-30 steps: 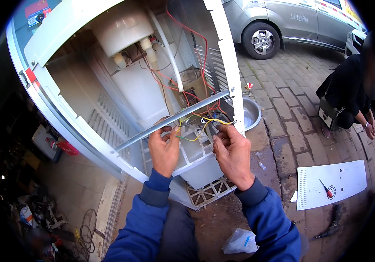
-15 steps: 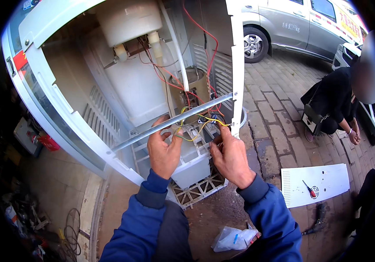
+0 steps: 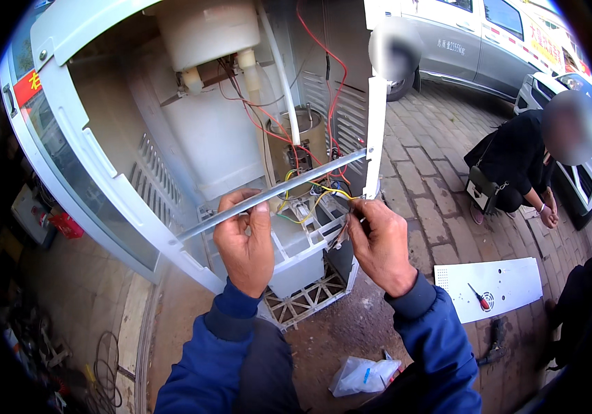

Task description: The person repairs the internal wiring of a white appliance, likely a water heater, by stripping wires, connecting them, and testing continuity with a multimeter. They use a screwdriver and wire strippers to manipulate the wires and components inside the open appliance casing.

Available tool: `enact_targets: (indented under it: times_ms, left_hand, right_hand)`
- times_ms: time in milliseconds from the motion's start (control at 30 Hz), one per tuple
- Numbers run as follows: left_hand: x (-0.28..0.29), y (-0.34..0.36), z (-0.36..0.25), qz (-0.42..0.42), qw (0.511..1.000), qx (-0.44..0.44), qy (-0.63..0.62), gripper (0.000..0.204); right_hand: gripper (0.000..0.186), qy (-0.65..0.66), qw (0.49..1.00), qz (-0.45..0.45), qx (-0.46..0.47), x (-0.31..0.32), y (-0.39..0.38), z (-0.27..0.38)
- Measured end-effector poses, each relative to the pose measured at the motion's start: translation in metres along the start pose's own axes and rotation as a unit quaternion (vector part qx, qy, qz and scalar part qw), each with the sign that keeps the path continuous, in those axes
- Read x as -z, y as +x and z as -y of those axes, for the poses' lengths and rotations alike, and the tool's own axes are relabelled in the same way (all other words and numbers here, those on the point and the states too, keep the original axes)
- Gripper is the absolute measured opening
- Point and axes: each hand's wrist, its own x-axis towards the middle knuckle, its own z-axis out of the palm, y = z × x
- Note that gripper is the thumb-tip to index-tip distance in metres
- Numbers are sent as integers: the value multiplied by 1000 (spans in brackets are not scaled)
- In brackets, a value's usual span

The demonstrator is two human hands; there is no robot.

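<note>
A metal bar (image 3: 317, 172) crosses the white cabinet's (image 3: 377, 131) opening before the canister (image 3: 318, 138), its long axis rising rightward. The left hand (image 3: 244, 248) curls behind it, grip unclear; the right hand's (image 3: 384, 245) fingertips pinch together beside yellow wires (image 3: 339, 191), their hold obscured.

The smooth, straight silver-grey bar (image 3: 317, 174) looks like metal with a dull sheen. Slim yellow wire (image 3: 335, 190) and long red wire (image 3: 343, 76) show plastic-like coatings. The white cabinet frame (image 3: 96, 155) resembles smooth painted metal, faintly glossy. The off-white lattice crate (image 3: 303, 308) looks like matt plastic; the crumpled whitish bag (image 3: 354, 377), thin shiny plastic. Blue sleeves (image 3: 203, 362) are softly creased cloth. The grey-brown paving (image 3: 441, 196) looks rough, matt.
</note>
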Motion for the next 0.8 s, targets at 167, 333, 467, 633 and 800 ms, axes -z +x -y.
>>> enact_targets:
  times_ms: [167, 333, 467, 633, 800]
  left_hand:
    - [0, -25, 5, 64, 996, 55, 42, 25]
    - [-2, -28, 12, 118, 986, 95, 65, 27]
    - [8, -24, 35, 164, 975, 56, 140, 28]
    - [6, -18, 51, 214, 942, 3, 258, 31]
    - [-21, -16, 61, 274, 940, 23, 204, 36]
  right_hand:
    - [16, -26, 995, -77, 66, -9, 5, 9]
    - [13, -14, 997, -59, 39, 1, 10, -2]
    - [12, -62, 996, 56, -9, 10, 13, 0]
    - [13, -111, 974, 189, -49, 36, 16, -11]
    - [14, -172, 972, 153, -55, 58, 10, -47]
